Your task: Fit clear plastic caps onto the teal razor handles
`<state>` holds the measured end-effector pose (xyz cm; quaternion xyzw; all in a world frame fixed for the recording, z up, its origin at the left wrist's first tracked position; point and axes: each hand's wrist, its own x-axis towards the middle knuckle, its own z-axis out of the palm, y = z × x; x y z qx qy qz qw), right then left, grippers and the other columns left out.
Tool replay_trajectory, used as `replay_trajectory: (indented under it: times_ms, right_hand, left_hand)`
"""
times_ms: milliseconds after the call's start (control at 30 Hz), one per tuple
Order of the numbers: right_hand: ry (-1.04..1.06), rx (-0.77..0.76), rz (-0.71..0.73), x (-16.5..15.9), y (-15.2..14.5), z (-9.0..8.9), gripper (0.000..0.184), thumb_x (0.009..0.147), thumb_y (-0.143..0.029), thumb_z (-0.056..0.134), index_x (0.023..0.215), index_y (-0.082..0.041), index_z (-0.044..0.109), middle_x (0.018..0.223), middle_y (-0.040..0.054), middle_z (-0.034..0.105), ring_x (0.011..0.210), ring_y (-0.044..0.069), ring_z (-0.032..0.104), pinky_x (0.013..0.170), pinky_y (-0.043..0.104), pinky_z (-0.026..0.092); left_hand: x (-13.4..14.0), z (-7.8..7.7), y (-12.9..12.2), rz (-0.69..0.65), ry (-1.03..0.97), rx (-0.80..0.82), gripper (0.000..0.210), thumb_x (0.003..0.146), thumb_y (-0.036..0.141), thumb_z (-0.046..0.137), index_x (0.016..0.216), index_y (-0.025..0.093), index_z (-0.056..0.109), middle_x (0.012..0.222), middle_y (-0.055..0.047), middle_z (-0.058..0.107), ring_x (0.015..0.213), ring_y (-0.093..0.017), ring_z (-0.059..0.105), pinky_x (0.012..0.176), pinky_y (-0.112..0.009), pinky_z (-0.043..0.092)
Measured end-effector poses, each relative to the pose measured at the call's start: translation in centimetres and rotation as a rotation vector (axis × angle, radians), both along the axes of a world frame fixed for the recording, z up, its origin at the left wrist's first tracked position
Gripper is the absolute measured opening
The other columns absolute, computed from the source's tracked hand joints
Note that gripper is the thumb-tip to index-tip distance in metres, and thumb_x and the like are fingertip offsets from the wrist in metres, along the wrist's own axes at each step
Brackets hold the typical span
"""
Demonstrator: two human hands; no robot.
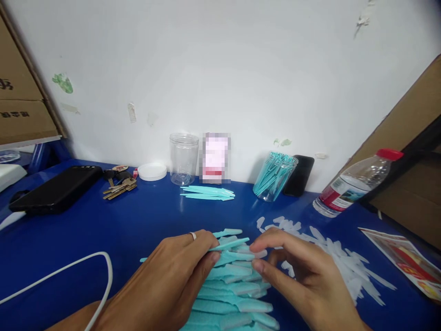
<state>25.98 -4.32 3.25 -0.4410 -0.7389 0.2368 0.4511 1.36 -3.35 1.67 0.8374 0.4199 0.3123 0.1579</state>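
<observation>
My left hand [165,271], with a ring on one finger, pinches a teal eyebrow razor [231,244] between thumb and forefinger. The razor's bare end points right. Below it lies a pile of teal razors [220,305], many with translucent caps on their right ends; my left hand covers part of the pile. My right hand [303,271] is at the pile's right side, thumb and forefinger slightly apart. A translucent cap end [261,253] shows between those fingertips, seemingly on a razor in the pile. Loose translucent caps [339,257] are scattered behind and right of my right hand.
Behind the pile, several razors [206,193] lie near a clear jar [184,161] and a white lid [152,172]. A jar of teal sticks [274,177], phone [299,175] and bottle [354,186] stand right. Keys [120,186], a black case [58,188] and white cable [109,271] are left.
</observation>
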Motion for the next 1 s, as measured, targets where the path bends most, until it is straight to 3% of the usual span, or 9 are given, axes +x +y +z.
replay_trajectory:
  times_ms: [133, 233, 333, 433, 533, 1000]
  right_hand:
    - [0.001, 0.049, 0.066, 0.3, 0.0, 0.2, 0.018, 0.091, -0.019, 0.075, 0.101, -0.031, 0.082, 0.091, 0.0005, 0.081, 0.068, 0.015, 0.071, 0.062, 0.022, 0.060]
    - [0.027, -0.004, 0.022, 0.4, 0.1, 0.4, 0.020, 0.093, -0.025, 0.076, 0.109, -0.035, 0.082, 0.097, -0.0002, 0.082, 0.064, 0.014, 0.072, 0.062, 0.023, 0.061]
    - [0.056, -0.088, -0.024, 0.4, 0.1, 0.5, 0.009, 0.095, -0.034, 0.073, 0.099, -0.030, 0.080, 0.084, 0.0003, 0.078, 0.058, 0.015, 0.068, 0.055, 0.024, 0.057]
    - [0.039, -0.154, -0.016, 0.5, 0.3, 0.5, 0.022, 0.097, -0.043, 0.070, 0.085, -0.025, 0.076, 0.069, 0.0002, 0.069, 0.058, 0.017, 0.064, 0.054, 0.026, 0.053]
    - [0.034, -0.216, 0.010, 0.6, 0.5, 0.3, 0.030, 0.098, -0.048, 0.067, 0.082, -0.023, 0.072, 0.067, 0.0005, 0.066, 0.060, 0.018, 0.062, 0.055, 0.027, 0.051]
    - [-0.051, -0.215, 0.068, 0.4, 0.0, 0.0, 0.030, 0.099, -0.046, 0.068, 0.080, -0.023, 0.070, 0.065, -0.0015, 0.065, 0.059, 0.016, 0.064, 0.059, 0.026, 0.050]
  left_hand:
    - [0.2, 0.3, 0.0, -0.017, -0.063, -0.014, 0.027, 0.111, 0.035, 0.041, 0.090, 0.029, 0.057, 0.085, 0.006, 0.071, 0.073, -0.015, 0.068, 0.062, -0.025, 0.046]
    - [0.5, 0.9, 0.0, -0.033, -0.099, -0.055, 0.030, 0.111, 0.033, 0.041, 0.086, 0.028, 0.056, 0.081, 0.008, 0.070, 0.070, -0.013, 0.066, 0.064, -0.024, 0.045]
    - [0.6, 1.3, 0.0, -0.040, -0.127, -0.068, 0.027, 0.110, 0.033, 0.043, 0.088, 0.028, 0.059, 0.081, 0.008, 0.069, 0.070, -0.013, 0.065, 0.067, -0.023, 0.046]
    - [0.7, 1.3, -0.1, -0.038, -0.125, -0.092, 0.029, 0.110, 0.032, 0.044, 0.085, 0.027, 0.058, 0.078, 0.007, 0.067, 0.067, -0.013, 0.063, 0.066, -0.024, 0.045]
    - [0.7, 1.1, 0.0, -0.040, -0.111, -0.107, 0.028, 0.110, 0.032, 0.045, 0.085, 0.026, 0.059, 0.078, 0.007, 0.068, 0.068, -0.013, 0.063, 0.066, -0.024, 0.046]
    - [1.0, 0.8, -0.3, -0.083, -0.118, 0.150, 0.027, 0.110, 0.025, 0.042, 0.086, 0.027, 0.055, 0.073, 0.011, 0.067, 0.059, -0.009, 0.064, 0.056, -0.020, 0.045]
